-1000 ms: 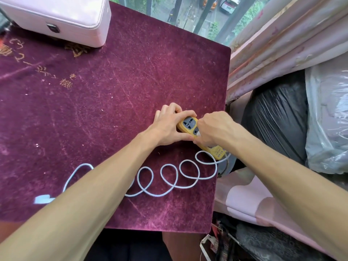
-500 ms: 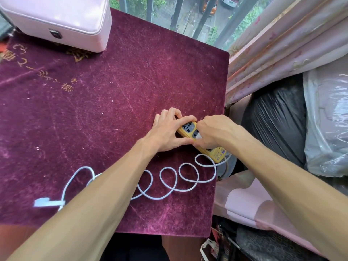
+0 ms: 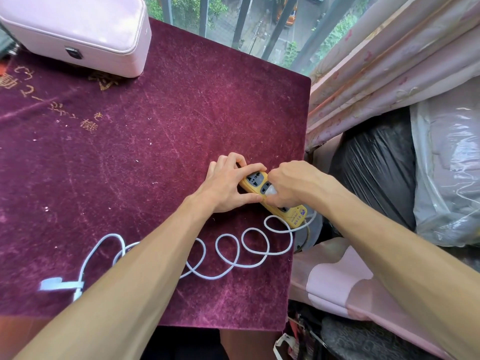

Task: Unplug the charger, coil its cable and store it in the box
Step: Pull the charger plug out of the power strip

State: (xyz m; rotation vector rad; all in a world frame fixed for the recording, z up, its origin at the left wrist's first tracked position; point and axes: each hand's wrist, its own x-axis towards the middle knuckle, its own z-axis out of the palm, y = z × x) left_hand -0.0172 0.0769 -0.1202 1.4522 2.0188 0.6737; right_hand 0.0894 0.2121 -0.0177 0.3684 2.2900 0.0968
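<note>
A yellow power strip [image 3: 293, 213] lies near the right edge of the purple velvet tablecloth [image 3: 155, 141]. My left hand [image 3: 228, 188] grips the strip's far end, fingers and thumb curled round it. My right hand [image 3: 293, 184] pinches the white charger [image 3: 270, 190] plugged into the strip's middle; most of the charger is hidden under my fingers. Its white cable [image 3: 241, 253] trails in several loose loops toward the left, ending in a white connector [image 3: 55, 284]. A closed pink box [image 3: 78, 32] with a small clasp sits at the far left corner.
The table ends just right of the strip; a pink curtain [image 3: 389, 68], a black plastic bag [image 3: 376, 162] and a clear bag [image 3: 449, 165] crowd that side. Window bars and a street lie beyond the far edge. Pink fabric [image 3: 335, 279] hangs below right.
Both hands keep their hold on the strip and charger. A little more of the white charger shows beneath my right fingers. The view has tilted slightly downward.
</note>
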